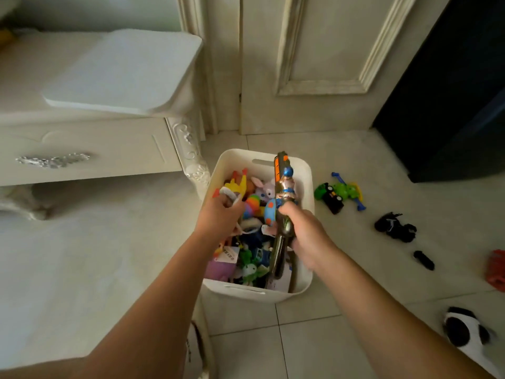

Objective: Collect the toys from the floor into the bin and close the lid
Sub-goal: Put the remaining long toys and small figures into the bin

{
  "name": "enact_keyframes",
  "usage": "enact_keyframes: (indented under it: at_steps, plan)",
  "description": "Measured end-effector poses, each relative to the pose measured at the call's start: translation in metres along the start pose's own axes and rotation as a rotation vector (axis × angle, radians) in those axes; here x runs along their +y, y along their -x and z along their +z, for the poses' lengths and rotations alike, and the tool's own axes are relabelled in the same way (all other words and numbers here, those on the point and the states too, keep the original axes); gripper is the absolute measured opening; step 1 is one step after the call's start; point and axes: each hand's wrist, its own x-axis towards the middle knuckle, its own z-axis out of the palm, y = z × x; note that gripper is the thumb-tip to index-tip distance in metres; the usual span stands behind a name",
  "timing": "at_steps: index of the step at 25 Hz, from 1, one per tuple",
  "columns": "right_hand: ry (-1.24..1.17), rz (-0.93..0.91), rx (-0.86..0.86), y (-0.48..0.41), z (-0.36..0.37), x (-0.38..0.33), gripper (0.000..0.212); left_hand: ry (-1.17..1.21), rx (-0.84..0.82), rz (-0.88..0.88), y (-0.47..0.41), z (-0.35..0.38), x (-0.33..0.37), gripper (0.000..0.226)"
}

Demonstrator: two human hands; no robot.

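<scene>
Right hand (306, 233) is clenched round a long toy blaster (284, 187) over the white bin (307, 176), muzzle toward 12 o'clock. Left hand (218, 217) pinches a small toy (226, 193), mostly hidden by the fingers, can't tell what it is. On the floor at the bin's 3 o'clock are four toys: green car (338, 194), black toy (395, 228), small black piece (423, 259), and a red toy (496, 269) cut off by the edge.

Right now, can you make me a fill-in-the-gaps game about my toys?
The right hand grips a long toy above a bin coloured ____.
The left hand holds a small toy over that same ____.
The green toy car lies to the bin's ____.
The black toy lies on the ____.
Missing words: white; bin; right; floor.
</scene>
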Motion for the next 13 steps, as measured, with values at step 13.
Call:
enact_keyframes:
  at_steps: [13]
  plan:
    - [0.991, -0.131, 0.261, -0.026, -0.003, 0.076, 0.041, -0.501, -0.194, 0.160, -0.008, 0.037, -0.046, 0.026]
